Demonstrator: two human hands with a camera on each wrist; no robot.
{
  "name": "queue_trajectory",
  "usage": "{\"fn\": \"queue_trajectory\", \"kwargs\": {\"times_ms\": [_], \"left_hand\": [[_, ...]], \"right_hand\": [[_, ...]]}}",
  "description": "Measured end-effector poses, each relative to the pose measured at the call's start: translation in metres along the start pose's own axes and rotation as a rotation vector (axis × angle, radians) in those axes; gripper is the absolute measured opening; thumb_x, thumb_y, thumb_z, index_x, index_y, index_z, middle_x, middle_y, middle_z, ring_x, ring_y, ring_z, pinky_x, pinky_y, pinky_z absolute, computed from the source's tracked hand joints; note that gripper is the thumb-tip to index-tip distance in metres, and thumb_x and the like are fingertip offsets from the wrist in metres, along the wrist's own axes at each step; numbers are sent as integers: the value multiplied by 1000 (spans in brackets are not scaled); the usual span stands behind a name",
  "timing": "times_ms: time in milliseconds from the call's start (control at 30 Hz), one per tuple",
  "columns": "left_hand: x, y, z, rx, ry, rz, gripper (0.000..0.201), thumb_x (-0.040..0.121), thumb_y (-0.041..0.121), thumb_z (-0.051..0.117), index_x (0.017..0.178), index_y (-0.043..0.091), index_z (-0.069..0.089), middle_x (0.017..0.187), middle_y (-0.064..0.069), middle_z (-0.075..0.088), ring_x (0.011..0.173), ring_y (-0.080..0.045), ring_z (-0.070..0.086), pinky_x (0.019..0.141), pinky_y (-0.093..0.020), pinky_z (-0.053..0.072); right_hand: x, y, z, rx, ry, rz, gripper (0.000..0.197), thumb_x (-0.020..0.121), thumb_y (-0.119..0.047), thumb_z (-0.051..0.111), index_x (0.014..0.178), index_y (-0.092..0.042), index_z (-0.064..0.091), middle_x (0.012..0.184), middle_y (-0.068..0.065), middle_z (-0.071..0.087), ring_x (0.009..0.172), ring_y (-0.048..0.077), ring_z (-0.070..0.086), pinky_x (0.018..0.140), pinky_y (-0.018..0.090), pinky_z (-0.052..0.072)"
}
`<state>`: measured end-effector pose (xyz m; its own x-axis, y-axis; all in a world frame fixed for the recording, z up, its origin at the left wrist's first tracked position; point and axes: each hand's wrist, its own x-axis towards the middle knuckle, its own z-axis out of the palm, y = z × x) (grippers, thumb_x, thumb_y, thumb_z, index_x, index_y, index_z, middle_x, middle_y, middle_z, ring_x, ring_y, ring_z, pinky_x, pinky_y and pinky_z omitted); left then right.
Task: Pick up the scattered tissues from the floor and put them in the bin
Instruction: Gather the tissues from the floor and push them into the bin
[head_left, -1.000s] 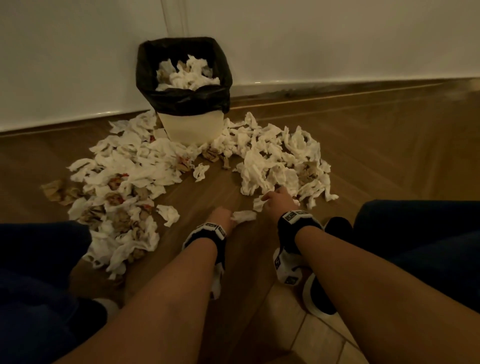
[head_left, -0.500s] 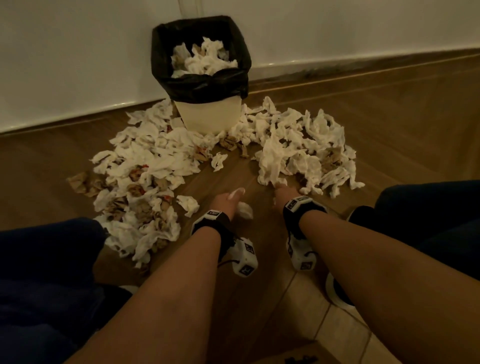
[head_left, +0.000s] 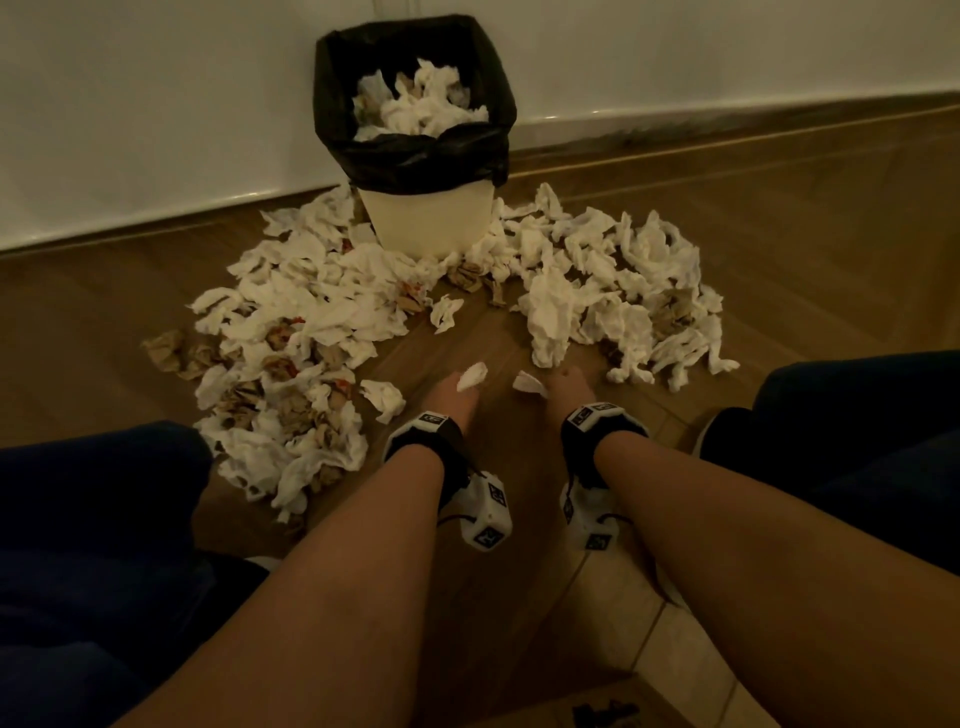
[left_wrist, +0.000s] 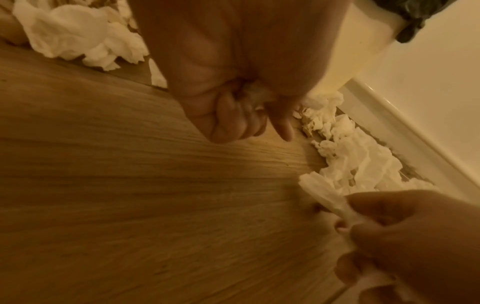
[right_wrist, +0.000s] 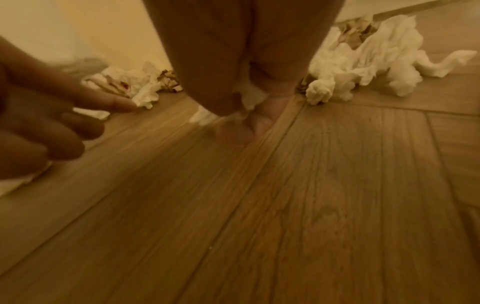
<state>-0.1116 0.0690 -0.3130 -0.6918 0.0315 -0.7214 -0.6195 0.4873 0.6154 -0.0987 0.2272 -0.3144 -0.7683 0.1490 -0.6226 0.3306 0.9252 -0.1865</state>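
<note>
A white bin (head_left: 426, 223) with a black liner (head_left: 405, 156) stands against the wall, and crumpled tissues (head_left: 421, 106) fill its top. Scattered tissues lie in a left pile (head_left: 311, 322) and a right pile (head_left: 613, 291) on the wooden floor. Just above the bare floor between the piles, my left hand (head_left: 457, 397) pinches a small white tissue (head_left: 471, 375). My right hand (head_left: 563, 387) pinches another tissue piece (head_left: 529, 383). In the left wrist view curled fingers (left_wrist: 233, 123) close on tissue (left_wrist: 255, 93). In the right wrist view tissue (right_wrist: 250, 96) shows inside the curled fingers (right_wrist: 233, 133).
My knees in dark trousers flank the arms, left (head_left: 88, 519) and right (head_left: 857, 441). A dark shoe (head_left: 727, 431) sits by the right wrist. Single loose tissues (head_left: 384, 397) (head_left: 445, 312) lie near the left hand. The white wall and skirting (head_left: 727, 119) run behind the bin.
Both hands have drawn apart and risen a little from the floor, each with a piece of tissue. The head view has moved nearer to the bin.
</note>
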Motion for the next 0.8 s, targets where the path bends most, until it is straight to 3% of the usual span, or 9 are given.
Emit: {"fn": "queue_trajectory", "kwargs": {"times_ms": [133,267,400,467,500,567,633,700,800], "left_hand": [[-3,4,-1,146,-31,-34,68,90,62,36,136,13,48,140,-11,46,126,-30,45,105,-37,33],[2,-1,-3,294,17,26,40,97,7,38,136,13,46,140,-14,46,123,-31,49,102,-37,42],[2,-1,-4,162,34,-19,62,88,-4,51,144,17,33,143,-11,42,128,-29,45,102,-35,42],[0,1,-3,-28,0,-31,68,87,-8,54,145,15,28,144,-14,40,125,-32,47,102,-38,42],[-5,4,-2,-200,-13,-50,66,88,-9,51,145,14,27,144,-17,37,118,-36,52,97,-42,46],[-12,8,-3,-459,5,-58,58,91,-10,44,142,14,28,144,-22,32,82,-36,61,67,-39,56],[-16,11,-7,-338,109,-5,43,95,-2,43,134,13,38,142,-17,37,59,-22,54,42,-28,49],[-16,14,-15,-63,197,112,28,100,14,35,124,16,49,134,-12,48,66,-21,55,49,-27,45],[-16,23,-30,246,253,272,39,103,29,24,109,20,61,106,-10,59,88,-25,56,67,-27,41]], "right_hand": [[-1,1,-8,-29,19,-8,31,96,-11,42,122,-4,59,128,17,55,117,30,53,97,34,44],[-2,0,-7,19,-63,30,37,93,-26,54,123,-4,57,126,15,55,115,30,54,91,34,46],[-4,7,0,18,-115,62,53,92,-51,39,113,-6,59,116,13,58,103,31,56,77,32,42],[-6,11,0,12,-98,68,46,95,-46,39,99,-5,61,113,11,60,96,31,58,73,31,42],[-6,12,-1,3,-89,69,38,97,-36,40,96,-5,62,115,12,61,96,31,59,73,31,43],[-9,13,-5,-29,-81,89,30,100,-16,37,110,-2,61,125,17,57,109,32,57,85,35,45],[-13,14,-9,-53,-72,115,32,100,-9,34,122,1,55,132,18,52,120,35,51,96,40,42],[-14,16,-13,-62,-77,87,31,98,-11,39,121,0,55,131,18,52,119,35,52,93,39,43],[-17,12,-22,-43,-43,22,33,98,-21,40,116,-1,58,123,18,57,111,33,57,81,33,43]]}}
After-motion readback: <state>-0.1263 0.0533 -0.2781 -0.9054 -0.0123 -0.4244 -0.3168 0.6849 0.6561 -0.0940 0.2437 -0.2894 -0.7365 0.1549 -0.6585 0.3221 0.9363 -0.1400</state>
